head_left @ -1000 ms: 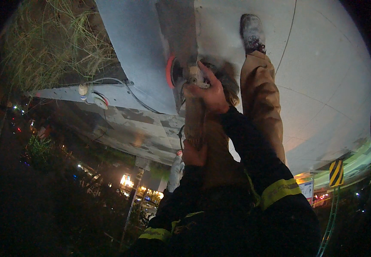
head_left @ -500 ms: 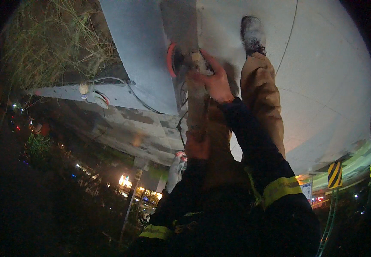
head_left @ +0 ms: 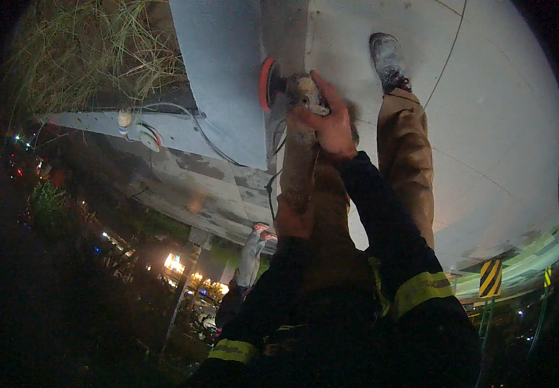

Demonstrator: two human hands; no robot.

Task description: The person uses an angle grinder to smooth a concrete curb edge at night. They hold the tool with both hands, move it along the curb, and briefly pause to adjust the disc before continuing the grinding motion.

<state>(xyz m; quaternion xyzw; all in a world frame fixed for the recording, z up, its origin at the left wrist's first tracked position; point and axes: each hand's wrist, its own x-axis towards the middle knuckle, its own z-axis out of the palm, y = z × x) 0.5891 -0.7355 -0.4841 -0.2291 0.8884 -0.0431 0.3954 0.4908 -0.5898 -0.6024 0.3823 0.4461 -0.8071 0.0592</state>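
Note:
Both my hands are on a dusty power sander (head_left: 301, 155) with a long body and a red-edged round disc. My left hand (head_left: 294, 216) wraps round its rear end, low in the picture. My right hand (head_left: 332, 126) grips the worn head, thumb and fingers curled over it. The red-edged disc (head_left: 267, 84) stands on edge by the upright face of a grey wall (head_left: 218, 71); whether it touches cannot be seen. A dark cord (head_left: 270, 189) runs beside the sander's rear end.
My dusty shoe (head_left: 388, 58) stands on the pale floor (head_left: 480, 129). At left, a corded tool (head_left: 149, 137) with a round disc lies on a ledge, below dry grass (head_left: 98, 58). Another person's grey-clad legs (head_left: 248, 258) show behind. A striped sign (head_left: 490, 278) stands lower right.
The whole view has shifted, so the sander and my hands appear slightly further right. Both hands keep their hold. More of the other person's feet shows.

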